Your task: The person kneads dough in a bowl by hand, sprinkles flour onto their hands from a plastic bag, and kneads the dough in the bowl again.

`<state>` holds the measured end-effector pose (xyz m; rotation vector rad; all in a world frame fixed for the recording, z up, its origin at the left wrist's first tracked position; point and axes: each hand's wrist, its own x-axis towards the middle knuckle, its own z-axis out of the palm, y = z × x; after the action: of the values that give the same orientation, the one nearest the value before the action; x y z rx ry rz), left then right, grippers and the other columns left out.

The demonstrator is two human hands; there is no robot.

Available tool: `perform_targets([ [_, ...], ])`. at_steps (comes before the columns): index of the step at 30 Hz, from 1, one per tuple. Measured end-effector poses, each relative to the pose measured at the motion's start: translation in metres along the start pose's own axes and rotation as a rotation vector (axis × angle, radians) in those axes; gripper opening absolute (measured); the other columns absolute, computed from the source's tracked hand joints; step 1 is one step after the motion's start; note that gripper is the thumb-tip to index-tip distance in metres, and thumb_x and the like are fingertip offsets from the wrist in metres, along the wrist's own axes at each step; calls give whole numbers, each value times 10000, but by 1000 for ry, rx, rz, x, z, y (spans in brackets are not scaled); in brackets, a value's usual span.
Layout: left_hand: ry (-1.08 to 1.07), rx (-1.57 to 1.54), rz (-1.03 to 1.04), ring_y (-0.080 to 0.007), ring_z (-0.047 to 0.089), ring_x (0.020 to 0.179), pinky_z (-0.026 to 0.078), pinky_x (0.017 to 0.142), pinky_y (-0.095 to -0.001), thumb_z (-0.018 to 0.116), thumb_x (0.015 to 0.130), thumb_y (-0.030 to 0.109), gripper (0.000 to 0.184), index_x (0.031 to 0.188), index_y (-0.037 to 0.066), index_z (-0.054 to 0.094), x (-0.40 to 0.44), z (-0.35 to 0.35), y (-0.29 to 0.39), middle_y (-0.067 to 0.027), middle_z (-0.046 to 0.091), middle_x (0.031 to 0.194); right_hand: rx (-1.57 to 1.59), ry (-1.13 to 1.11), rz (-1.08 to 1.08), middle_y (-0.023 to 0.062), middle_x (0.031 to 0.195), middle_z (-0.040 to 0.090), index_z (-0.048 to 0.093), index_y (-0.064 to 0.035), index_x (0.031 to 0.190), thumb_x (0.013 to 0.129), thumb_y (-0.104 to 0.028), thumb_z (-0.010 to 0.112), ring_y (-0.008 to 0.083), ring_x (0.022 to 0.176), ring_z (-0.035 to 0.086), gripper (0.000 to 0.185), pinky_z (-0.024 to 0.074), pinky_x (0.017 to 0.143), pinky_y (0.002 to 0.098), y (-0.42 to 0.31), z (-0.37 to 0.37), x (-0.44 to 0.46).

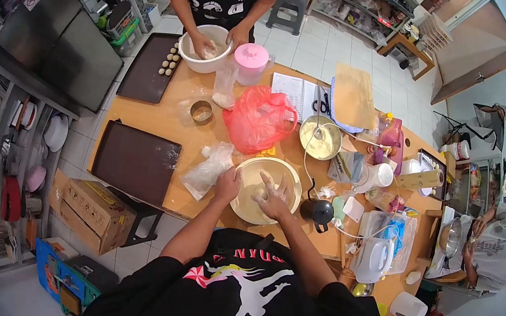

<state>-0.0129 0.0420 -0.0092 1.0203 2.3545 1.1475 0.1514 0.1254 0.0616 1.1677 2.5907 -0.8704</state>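
A wide cream-coloured mixing bowl (244,207) stands on the table right in front of me, with pale dough or flour residue inside. My left hand (228,185) is closed on its left rim. My right hand (275,198) is over the inside of the bowl, fingers spread and dusted white; I see nothing held in it. Left of the bowl lies a clear plastic bag (207,171) with white powder. A red plastic bag (259,120) sits just beyond the bowl, and a metal bowl of pale yellow mixture (320,143) stands behind it to the right.
Across the table a co-worker's hand (204,46) works in a white bowl (196,65). Two dark baking trays lie at left, the far tray (142,71) holding several dough balls, the near tray (136,161) beside me. A black kettle (318,212) and a white cord stand close right.
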Motion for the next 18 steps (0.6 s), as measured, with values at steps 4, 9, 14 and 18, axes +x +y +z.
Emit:
perform_targets([
  [4, 72, 17, 52, -482, 567, 795, 433, 702, -554, 496, 945, 296, 320, 855, -1, 570, -1, 2, -3, -276, 604, 788, 226, 219, -158, 332, 1428, 270, 245, -214, 1490, 772, -210, 689, 537, 1356, 133, 845, 208, 1107, 516, 13, 7, -9],
  [9, -6, 15, -40, -485, 566, 796, 436, 708, -549, 494, 943, 299, 318, 867, -1, 568, 1, 2, -2, -278, 605, 796, 259, 243, 95, 283, 1428, 305, 304, -182, 1461, 709, -198, 749, 492, 1321, 249, 874, 281, 1076, 508, 10, -9, -12],
  [14, -20, 45, -10, -478, 570, 790, 436, 704, -550, 479, 951, 310, 327, 866, 5, 562, 0, 2, -1, -271, 606, 803, -193, 239, -120, 237, 1370, 359, 337, -164, 1431, 641, -299, 804, 434, 1231, 389, 928, 373, 997, 515, 3, -2, 0],
  [18, 5, 35, -13, -474, 570, 788, 433, 698, -552, 473, 956, 314, 335, 854, 6, 556, -1, 0, -1, -265, 607, 805, -167, 212, -208, 222, 1319, 414, 351, -118, 1394, 640, -325, 801, 418, 1196, 430, 902, 411, 948, 512, -2, 24, 11],
])
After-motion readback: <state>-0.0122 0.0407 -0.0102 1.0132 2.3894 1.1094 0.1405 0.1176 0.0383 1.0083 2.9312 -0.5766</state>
